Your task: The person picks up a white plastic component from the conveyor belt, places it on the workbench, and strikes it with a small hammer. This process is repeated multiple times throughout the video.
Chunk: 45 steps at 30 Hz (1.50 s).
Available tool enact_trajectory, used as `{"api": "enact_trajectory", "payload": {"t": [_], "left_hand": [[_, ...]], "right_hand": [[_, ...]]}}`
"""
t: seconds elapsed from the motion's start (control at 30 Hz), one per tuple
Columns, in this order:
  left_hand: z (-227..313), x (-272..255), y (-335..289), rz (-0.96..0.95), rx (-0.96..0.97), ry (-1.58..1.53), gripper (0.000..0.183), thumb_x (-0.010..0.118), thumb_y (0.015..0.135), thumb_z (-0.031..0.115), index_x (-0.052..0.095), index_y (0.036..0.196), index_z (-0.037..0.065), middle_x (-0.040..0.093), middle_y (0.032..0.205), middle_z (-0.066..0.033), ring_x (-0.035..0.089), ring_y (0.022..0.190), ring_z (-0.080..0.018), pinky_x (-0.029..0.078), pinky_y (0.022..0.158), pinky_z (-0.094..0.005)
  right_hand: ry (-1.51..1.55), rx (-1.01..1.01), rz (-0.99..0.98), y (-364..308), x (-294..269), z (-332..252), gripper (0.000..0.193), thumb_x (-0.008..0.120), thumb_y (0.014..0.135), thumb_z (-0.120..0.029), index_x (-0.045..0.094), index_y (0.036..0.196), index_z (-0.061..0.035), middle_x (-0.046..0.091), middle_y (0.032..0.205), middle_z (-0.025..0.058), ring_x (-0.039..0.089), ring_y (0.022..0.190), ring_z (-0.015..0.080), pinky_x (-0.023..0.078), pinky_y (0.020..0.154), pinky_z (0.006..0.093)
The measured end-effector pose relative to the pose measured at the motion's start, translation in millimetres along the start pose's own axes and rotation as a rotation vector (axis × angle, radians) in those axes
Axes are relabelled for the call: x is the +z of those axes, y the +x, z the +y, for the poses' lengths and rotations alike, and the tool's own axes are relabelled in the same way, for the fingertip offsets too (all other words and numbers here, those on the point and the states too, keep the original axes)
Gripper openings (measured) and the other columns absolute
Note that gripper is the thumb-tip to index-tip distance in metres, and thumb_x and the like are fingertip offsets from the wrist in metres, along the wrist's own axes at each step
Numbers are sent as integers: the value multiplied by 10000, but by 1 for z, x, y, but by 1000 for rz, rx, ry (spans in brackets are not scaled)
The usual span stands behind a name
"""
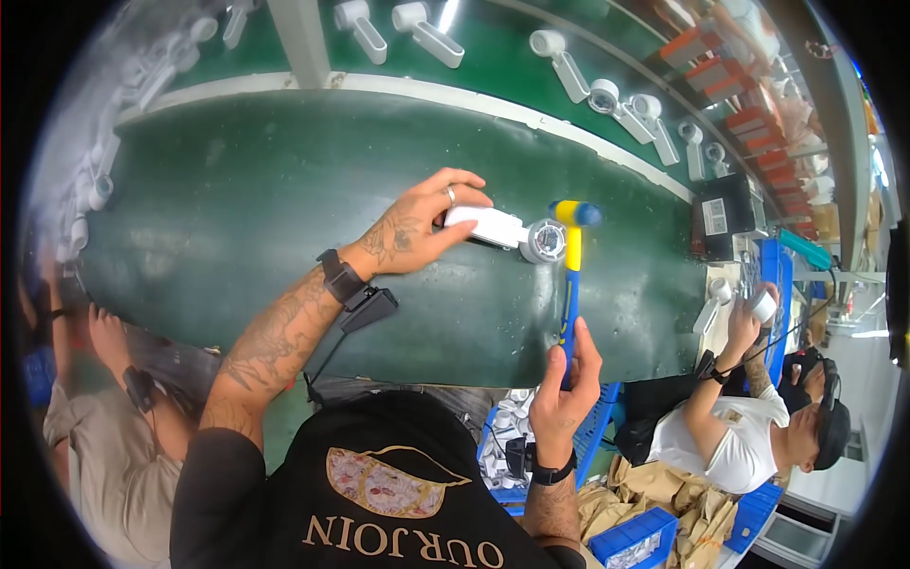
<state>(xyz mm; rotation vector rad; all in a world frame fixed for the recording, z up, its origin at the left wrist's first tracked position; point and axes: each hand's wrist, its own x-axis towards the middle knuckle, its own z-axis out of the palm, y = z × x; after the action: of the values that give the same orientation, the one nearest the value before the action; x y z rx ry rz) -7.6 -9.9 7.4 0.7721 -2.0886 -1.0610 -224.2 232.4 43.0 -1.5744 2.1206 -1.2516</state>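
Green counter (pixel 237 180) fills the middle, top scuffed and shiny, edges bowed by the lens. Pale rail (pixel 427 89) runs along its far side; second green surface (pixel 502 33) beyond, with a bright streak of reflected light (pixel 447 15). Grey post (pixel 300 43) stands upright at the rail, top centre. Right side: light-coloured metal frame (pixel 846 152), orange dividers (pixel 713 78) in a row upper right, blurry. Black box (pixel 747 201) with white label sits at the counter's right end. Lower right: blue bin (pixel 633 539), crumpled brown paper (pixel 706 493) beside it. Bright light strip (pixel 870 333) at far right. Picture corners black.
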Motion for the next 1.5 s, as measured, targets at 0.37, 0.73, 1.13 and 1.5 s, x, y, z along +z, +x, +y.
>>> {"api": "enact_trajectory", "payload": {"t": [0.37,0.73,1.13,1.5], "left_hand": [[-16,1,-5,-31,55,227,252,798,968,226,760,1188,111,752,1210,-36,745,1016,-263,608,880,-388],[-18,1,-1,-24,11,181,249,830,954,231,759,1152,96,760,1127,-52,759,963,-281,612,845,-398],[-21,8,-7,61,13,137,262,823,927,225,741,1138,92,752,1091,-63,774,943,-318,631,830,-417],[-15,-12,88,368,-477,-211,446,780,989,223,699,1349,-27,772,993,-137,764,904,-198,599,794,-367]], "right_hand": [[-35,-53,-73,-2,6,-16,441,643,1078,-5,627,1518,14,717,1081,93,617,819,114,510,711,280],[-94,-203,-161,10,19,-20,463,699,1006,67,688,1462,-17,640,889,158,615,732,295,509,665,372],[-23,-140,-191,-2,41,3,405,675,1028,14,689,1432,45,703,958,185,674,814,280,549,750,376],[267,190,92,-13,34,33,476,632,1078,-16,571,1546,42,728,1187,131,669,939,157,551,831,301]]}}
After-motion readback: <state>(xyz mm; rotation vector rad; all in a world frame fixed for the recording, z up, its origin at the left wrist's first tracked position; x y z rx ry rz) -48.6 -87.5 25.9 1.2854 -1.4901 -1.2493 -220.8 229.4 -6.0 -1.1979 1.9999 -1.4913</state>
